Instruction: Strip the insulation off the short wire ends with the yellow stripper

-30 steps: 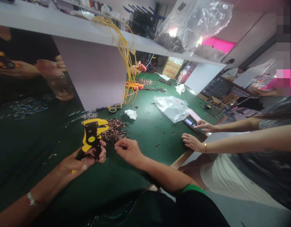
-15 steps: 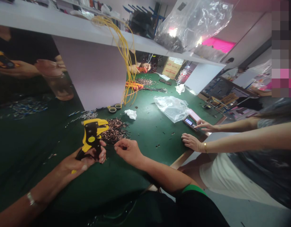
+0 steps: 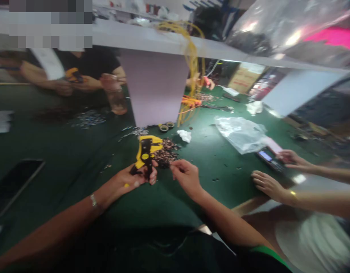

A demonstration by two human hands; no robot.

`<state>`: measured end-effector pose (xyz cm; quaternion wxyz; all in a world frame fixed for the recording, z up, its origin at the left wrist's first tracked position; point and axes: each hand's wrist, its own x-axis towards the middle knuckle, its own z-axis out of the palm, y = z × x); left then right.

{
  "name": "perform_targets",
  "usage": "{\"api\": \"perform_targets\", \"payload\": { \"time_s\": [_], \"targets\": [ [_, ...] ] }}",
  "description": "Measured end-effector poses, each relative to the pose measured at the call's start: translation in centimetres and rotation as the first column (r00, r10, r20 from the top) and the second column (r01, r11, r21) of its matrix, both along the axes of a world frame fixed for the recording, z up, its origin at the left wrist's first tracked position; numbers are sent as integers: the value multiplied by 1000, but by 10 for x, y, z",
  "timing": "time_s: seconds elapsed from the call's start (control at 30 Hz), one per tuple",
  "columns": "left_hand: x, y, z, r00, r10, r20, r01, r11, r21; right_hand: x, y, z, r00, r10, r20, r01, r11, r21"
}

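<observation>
Wrapped round the handles of a yellow and black wire stripper (image 3: 145, 151) is my left hand (image 3: 137, 177), with the tool's jaws pointing right. My right hand (image 3: 186, 174) is a little to the right, thumb and fingertips pinched together beside a pile of short copper-coloured and dark wire pieces (image 3: 166, 151). What the pinch holds is too small and blurred to make out. Behind the stripper lie pale wire bits (image 3: 141, 131), and a crumpled white tissue (image 3: 184, 135) rests right of the pile.
A co-worker's hands are at the right, one touching a device with a lit screen (image 3: 265, 155). A clear plastic bag (image 3: 240, 132) lies mid-table. Yellow wires (image 3: 194, 64) hang from the shelf (image 3: 152, 42). A dark phone (image 3: 18, 185) lies left; across the table a person holds another tool.
The camera view has swung left, so the scene sits further right and the phone at left shows. My left hand still grips the stripper, and my right hand is still pinched by the pile.
</observation>
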<state>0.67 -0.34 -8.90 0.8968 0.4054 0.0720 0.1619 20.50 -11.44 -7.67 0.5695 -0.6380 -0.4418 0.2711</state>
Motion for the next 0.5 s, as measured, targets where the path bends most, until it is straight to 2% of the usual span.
{"api": "perform_targets", "payload": {
  "time_s": [0.1,0.23,0.33,0.5],
  "targets": [
    [0,-3,2,1000,7,22,-6,999,-33,-2,-3,8,997,2,-82,-2,1000,1],
    [-1,-3,4,999,3,53,-1,999,-40,-7,-6,20,996,15,-87,-14,1000,11],
    [-1,-3,5,998,-25,52,28,997,-66,-7,-7,25,1000,6,-2,-6,1000,-3],
    [-1,-1,3,996,-41,77,48,995,-91,-7,0,30,968,-28,251,20,999,34]
  ]
}}
